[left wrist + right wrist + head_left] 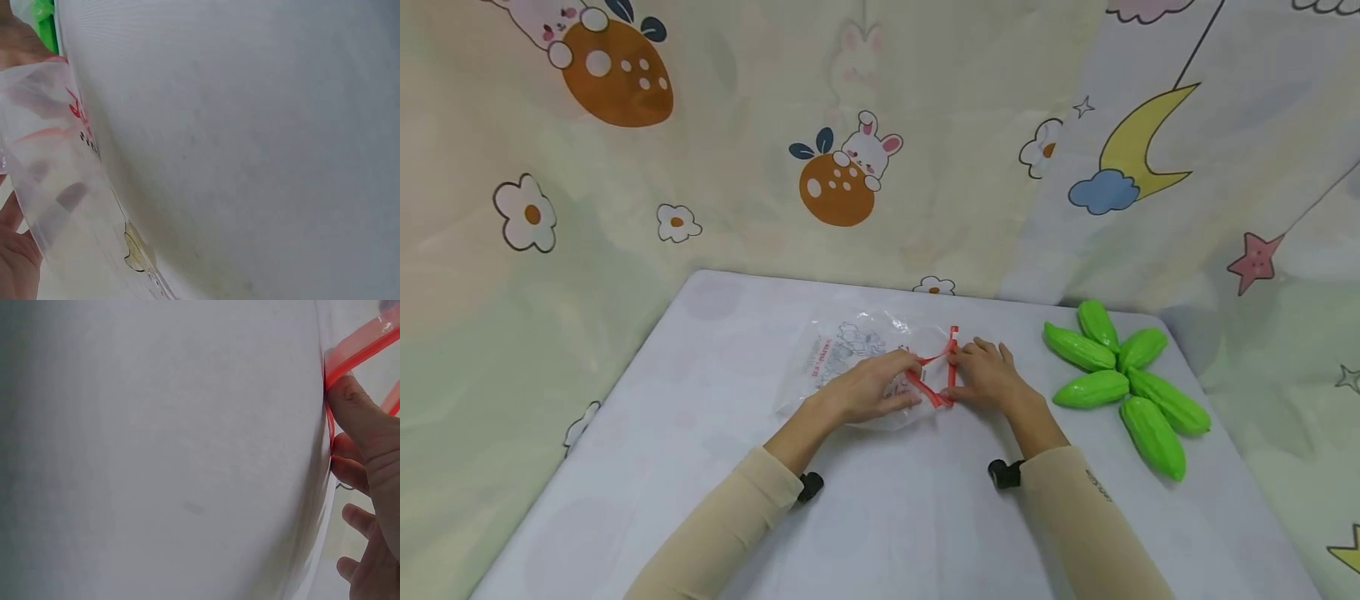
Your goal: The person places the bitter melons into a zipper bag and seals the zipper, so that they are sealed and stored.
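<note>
A clear plastic zip bag (838, 358) with red edging and printed drawings lies on the white table. At its right end the red strip (952, 367) is spread into a gap. My left hand (876, 387) grips the near side of that mouth; in the left wrist view its fingers (15, 262) show partly through the plastic. My right hand (988, 375) pinches the red edging on the opposite side, thumb (353, 403) against the strip in the right wrist view, with the other fingers spread lower down.
Several bright green, ridged, gourd-shaped pieces (1086, 390) lie grouped like a flower at the right of the white table (700, 350). A patterned cloth (925, 208) hangs behind the table's back edge. Black wrist cameras (808, 486) sit below both hands.
</note>
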`<act>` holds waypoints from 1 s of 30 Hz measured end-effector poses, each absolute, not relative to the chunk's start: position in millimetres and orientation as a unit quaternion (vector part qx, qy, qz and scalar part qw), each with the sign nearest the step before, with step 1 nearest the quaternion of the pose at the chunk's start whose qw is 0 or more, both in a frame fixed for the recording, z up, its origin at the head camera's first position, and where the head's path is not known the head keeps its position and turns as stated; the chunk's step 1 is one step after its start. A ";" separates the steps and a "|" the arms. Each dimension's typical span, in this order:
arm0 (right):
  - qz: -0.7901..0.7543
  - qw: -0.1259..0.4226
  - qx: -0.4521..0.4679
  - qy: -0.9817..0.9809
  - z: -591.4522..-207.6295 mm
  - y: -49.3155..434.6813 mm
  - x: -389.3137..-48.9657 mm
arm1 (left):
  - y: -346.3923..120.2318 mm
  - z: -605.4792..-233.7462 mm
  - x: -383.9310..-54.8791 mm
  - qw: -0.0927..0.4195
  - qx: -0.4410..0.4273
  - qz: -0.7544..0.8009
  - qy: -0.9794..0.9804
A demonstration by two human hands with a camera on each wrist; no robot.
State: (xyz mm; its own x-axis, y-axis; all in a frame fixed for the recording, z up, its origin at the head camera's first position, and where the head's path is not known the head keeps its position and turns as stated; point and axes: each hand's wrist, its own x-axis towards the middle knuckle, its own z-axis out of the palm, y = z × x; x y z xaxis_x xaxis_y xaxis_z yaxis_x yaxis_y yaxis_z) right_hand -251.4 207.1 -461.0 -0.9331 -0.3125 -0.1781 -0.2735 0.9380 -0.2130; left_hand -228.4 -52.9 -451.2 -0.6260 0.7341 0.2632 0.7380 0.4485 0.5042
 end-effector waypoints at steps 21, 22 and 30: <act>-0.090 0.105 -0.148 0.979 -459.0 208.2 -246.6 | -47.2 -452.3 -229.9 0.006 -0.425 -0.308 -0.851; -0.090 0.103 -0.148 0.979 -458.9 208.3 -246.6 | -47.1 -452.2 -230.3 0.008 -0.425 -0.310 -0.851; -0.093 0.101 -0.153 0.979 -461.4 209.0 -246.8 | -45.2 -453.9 -232.6 -0.001 -0.413 -0.319 -0.853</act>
